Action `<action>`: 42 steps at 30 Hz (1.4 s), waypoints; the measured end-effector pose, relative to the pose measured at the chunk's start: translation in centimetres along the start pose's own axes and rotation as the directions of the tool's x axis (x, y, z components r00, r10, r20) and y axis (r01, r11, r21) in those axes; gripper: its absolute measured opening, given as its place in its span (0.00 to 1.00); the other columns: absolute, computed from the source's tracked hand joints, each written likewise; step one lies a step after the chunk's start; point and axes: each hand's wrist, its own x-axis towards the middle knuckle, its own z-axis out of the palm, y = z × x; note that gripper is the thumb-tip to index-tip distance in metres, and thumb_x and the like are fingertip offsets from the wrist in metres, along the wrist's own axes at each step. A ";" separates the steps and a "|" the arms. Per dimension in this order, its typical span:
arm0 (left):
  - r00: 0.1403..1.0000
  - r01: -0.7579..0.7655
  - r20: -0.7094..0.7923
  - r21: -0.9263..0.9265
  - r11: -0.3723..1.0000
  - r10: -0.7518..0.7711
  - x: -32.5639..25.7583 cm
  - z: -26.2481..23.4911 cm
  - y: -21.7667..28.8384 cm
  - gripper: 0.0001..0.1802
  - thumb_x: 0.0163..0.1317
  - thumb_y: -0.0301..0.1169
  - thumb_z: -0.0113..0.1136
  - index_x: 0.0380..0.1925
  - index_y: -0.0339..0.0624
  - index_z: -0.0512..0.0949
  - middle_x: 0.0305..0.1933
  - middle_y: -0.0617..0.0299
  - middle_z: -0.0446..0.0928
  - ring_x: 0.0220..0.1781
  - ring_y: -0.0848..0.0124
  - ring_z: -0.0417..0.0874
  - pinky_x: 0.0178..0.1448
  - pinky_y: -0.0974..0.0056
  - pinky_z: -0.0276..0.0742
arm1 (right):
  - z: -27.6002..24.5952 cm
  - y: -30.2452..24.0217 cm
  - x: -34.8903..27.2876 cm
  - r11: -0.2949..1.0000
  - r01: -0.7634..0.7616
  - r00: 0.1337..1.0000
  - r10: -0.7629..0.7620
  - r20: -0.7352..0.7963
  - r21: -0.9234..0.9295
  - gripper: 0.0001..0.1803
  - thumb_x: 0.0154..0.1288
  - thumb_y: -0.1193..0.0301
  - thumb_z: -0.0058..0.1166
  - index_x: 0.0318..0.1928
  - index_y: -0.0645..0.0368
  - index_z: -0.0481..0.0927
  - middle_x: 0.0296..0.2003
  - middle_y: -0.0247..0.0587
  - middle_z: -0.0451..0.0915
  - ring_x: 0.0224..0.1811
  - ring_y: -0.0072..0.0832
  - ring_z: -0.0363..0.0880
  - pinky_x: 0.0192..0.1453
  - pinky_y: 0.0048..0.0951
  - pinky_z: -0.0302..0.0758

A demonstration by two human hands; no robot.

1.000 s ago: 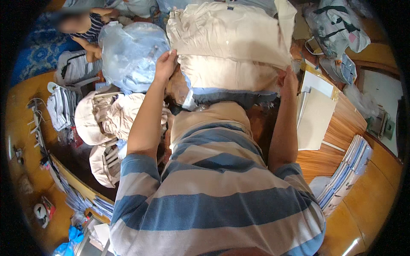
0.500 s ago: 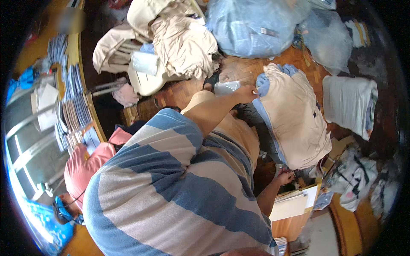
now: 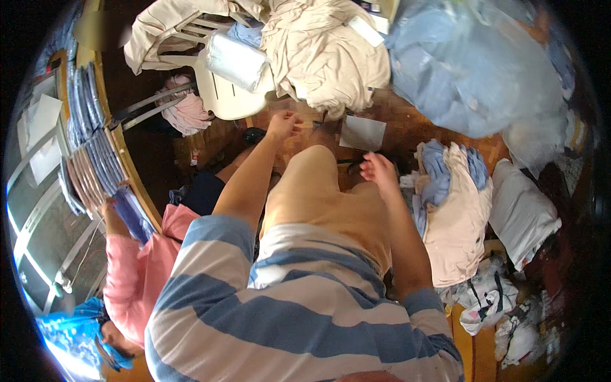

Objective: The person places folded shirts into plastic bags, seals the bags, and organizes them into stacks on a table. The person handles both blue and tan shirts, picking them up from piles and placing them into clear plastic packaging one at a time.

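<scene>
My left hand [image 3: 286, 125] hangs in the air in front of the white plastic chair [image 3: 229, 102], fingers loosely bent and apart, holding nothing I can see. My right hand [image 3: 378, 169] is above my right knee, its fingers slightly spread and nothing visible in them. Beyond it lies a flat grey-white sheet [image 3: 363, 132], perhaps a plastic bag, low near the floor. To the right of my right forearm sits a stack of folded beige and light blue garments [image 3: 457, 223]. Ahead, a large heap of beige garments [image 3: 321, 54] rests beside a pack of clear plastic bags [image 3: 237, 62] on the chair.
A big translucent bag of blue items [image 3: 471, 70] stands at the far right. Another wrapped white bundle [image 3: 523, 213] is beyond the stack. On my left, a person in a pink top [image 3: 143, 280] reaches toward a shelf with rows of folded packed garments [image 3: 86, 105].
Both hands have come away from the garment stack; the left had been at its blue edge. My body and view have turned to the right, toward the chair and heap.
</scene>
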 end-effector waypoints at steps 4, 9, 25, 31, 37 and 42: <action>0.991 -0.062 0.103 -0.238 0.969 0.089 7.4 -3.3 1.8 0.22 0.73 0.40 0.58 0.56 0.32 0.77 0.45 0.55 0.83 0.37 0.68 0.84 0.41 0.62 0.83 | 13.5 -5.3 10.0 0.977 -0.061 0.958 -0.001 0.288 0.206 0.16 0.78 0.64 0.47 0.57 0.60 0.78 0.46 0.39 0.85 0.44 0.26 0.85 0.45 0.27 0.80; 0.994 0.097 0.084 -0.506 0.857 -0.063 14.8 -2.9 4.9 0.28 0.69 0.41 0.63 0.58 0.27 0.74 0.50 0.53 0.81 0.48 0.66 0.82 0.48 0.61 0.81 | 23.9 -6.7 21.5 0.856 -0.019 0.976 -0.097 0.197 0.516 0.22 0.79 0.71 0.45 0.70 0.59 0.67 0.64 0.39 0.75 0.61 0.30 0.75 0.63 0.36 0.74; 0.972 -0.093 0.002 -0.915 0.393 0.235 10.2 -0.9 10.6 0.31 0.74 0.48 0.54 0.69 0.41 0.66 0.69 0.58 0.73 0.69 0.62 0.73 0.72 0.55 0.66 | 24.6 -10.0 23.4 0.301 0.122 0.959 -0.280 -0.034 0.946 0.32 0.71 0.49 0.54 0.65 0.60 0.70 0.62 0.39 0.76 0.67 0.40 0.71 0.73 0.47 0.65; 0.956 0.120 0.180 -0.961 0.250 0.232 10.0 1.5 9.4 0.38 0.69 0.56 0.57 0.71 0.47 0.64 0.69 0.58 0.71 0.71 0.59 0.70 0.75 0.49 0.62 | 22.1 -11.6 18.7 0.351 0.249 0.956 -0.239 -0.170 0.903 0.24 0.73 0.66 0.57 0.64 0.62 0.71 0.61 0.44 0.77 0.65 0.34 0.75 0.70 0.38 0.73; 0.975 -0.041 -0.012 -0.992 0.124 0.223 12.0 1.3 11.8 0.30 0.73 0.46 0.54 0.66 0.36 0.69 0.64 0.51 0.76 0.66 0.54 0.77 0.72 0.49 0.70 | 21.1 -12.7 16.4 0.551 0.487 0.873 -0.302 -0.382 0.677 0.30 0.69 0.68 0.63 0.66 0.65 0.68 0.63 0.43 0.75 0.65 0.33 0.74 0.70 0.36 0.71; 0.980 -0.168 -0.131 -0.946 0.277 0.149 17.1 -2.7 13.0 0.21 0.71 0.31 0.54 0.59 0.29 0.72 0.60 0.46 0.78 0.59 0.52 0.81 0.61 0.48 0.80 | 19.2 -16.4 15.1 0.669 0.628 0.741 -0.359 -0.567 0.397 0.30 0.67 0.67 0.66 0.62 0.72 0.71 0.63 0.49 0.75 0.63 0.35 0.75 0.67 0.36 0.71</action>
